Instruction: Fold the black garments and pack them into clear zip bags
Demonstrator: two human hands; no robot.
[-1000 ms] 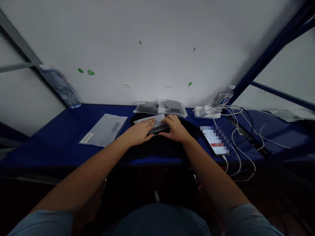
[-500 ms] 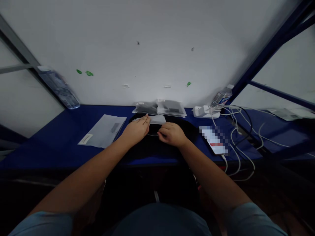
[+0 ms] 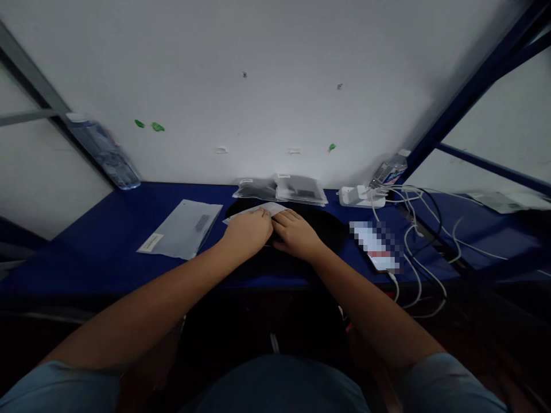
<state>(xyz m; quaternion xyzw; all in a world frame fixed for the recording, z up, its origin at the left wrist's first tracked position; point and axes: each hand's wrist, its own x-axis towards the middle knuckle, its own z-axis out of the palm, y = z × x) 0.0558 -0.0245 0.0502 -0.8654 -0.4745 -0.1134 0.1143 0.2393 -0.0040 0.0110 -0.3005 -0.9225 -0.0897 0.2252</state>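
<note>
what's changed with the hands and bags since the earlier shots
The left hand and right hand moved inward and now meet at the plastic bag, whose left end juts further left; their grip is hidden. The phone, bottles and labelled bag at left stayed put.

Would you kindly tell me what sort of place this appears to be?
Probably a workstation, perhaps in a workshop: labelled translucent pouches lie on a blue tabletop against a white wall, with a power strip at its back edge.

Large bottle [image 3: 105,154] at left, phone [image 3: 372,245] joined to white cable [image 3: 392,277], power strip [image 3: 360,197]
</note>
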